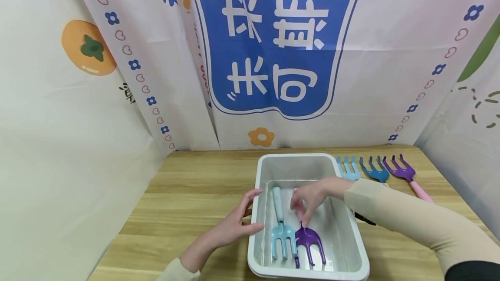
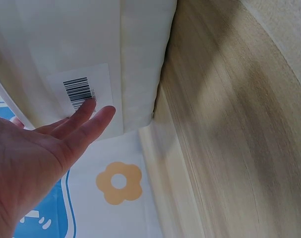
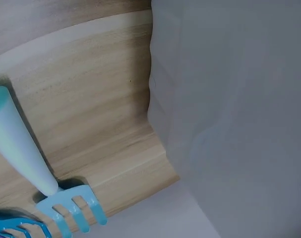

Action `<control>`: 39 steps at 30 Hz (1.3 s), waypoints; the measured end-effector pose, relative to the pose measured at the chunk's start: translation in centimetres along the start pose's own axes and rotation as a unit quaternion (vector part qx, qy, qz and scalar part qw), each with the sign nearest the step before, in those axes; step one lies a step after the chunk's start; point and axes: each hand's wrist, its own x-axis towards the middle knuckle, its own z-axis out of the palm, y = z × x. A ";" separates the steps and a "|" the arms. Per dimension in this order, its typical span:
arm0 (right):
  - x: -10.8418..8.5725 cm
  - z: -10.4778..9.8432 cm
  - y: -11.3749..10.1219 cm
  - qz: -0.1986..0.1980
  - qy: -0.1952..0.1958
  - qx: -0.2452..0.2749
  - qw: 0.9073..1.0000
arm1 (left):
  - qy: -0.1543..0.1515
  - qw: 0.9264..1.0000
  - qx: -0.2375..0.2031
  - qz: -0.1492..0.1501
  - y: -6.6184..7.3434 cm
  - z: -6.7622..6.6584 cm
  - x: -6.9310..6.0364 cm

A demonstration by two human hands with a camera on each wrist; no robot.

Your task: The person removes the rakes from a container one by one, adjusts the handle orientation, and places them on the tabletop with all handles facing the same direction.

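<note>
In front of you, a white plastic tub [image 1: 300, 168] stands on a wood-grain desk [image 1: 199, 194]. Inside it lies a purple fork [image 1: 309, 235] with a pink handle [image 1: 300, 212], tines toward you. Your right hand [image 1: 314, 194] reaches in over the tub's right rim, its grip pinching that handle between fingers and thumb, as far as the partly covered view lets one judge. Just left of it in the tub lies a light blue fork [image 1: 283, 231], handle toward the far end, tines overlapping the purple one's.

Your left hand [image 1: 234, 227] is at the tub's left wall, grip spread, fingers extended in front of a barcode label [image 2: 78, 88].

Right of the tub, three more forks lie in a row, tines toward the back: a pale blue one [image 1: 350, 173], a darker blue one [image 1: 376, 174] and a second purple one [image 1: 404, 172]. Behind the desk hangs a printed white cloth [image 1: 390, 55] with a large blue panel
</note>
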 end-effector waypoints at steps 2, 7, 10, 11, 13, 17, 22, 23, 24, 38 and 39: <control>-0.1 0.0 0.2 0.011 -0.010 -0.007 1.000 | 0.001 1.000 0.001 0.001 0.0 0.0 0.0; -0.6 0.0 0.6 0.065 -0.034 -0.009 0.997 | 0.003 1.000 0.001 0.003 -0.1 0.1 0.0; -1.0 0.0 0.7 0.095 -0.037 0.003 0.995 | 0.003 1.000 0.000 0.003 -0.1 0.1 0.0; -1.1 0.0 0.6 0.104 -0.038 0.008 0.994 | 0.003 1.000 0.000 0.002 -0.1 0.1 0.0; -1.3 -0.1 0.6 0.112 -0.040 0.012 0.993 | 0.003 1.000 0.000 0.002 -0.1 0.1 0.0; -1.3 -0.2 0.5 0.112 -0.039 0.017 0.993 | 0.004 1.000 0.001 0.003 -0.1 0.1 0.1; -1.4 -0.5 0.5 0.117 -0.025 0.002 0.993 | 0.003 1.000 -0.001 0.002 -0.1 0.1 0.0; -1.4 -0.6 0.5 0.118 -0.022 -0.003 0.993 | 0.002 1.000 -0.002 0.001 -0.1 0.1 0.0; -1.5 -0.7 0.5 0.120 -0.020 -0.007 0.993 | 0.002 1.000 -0.003 0.001 -0.1 0.1 0.0; -3.1 -2.4 0.1 0.134 -0.022 -0.009 0.991 | 0.002 1.000 0.002 0.000 0.0 0.1 0.0; -3.1 -2.4 0.1 0.128 -0.025 -0.015 0.991 | 0.001 1.000 0.002 0.000 0.0 0.1 0.0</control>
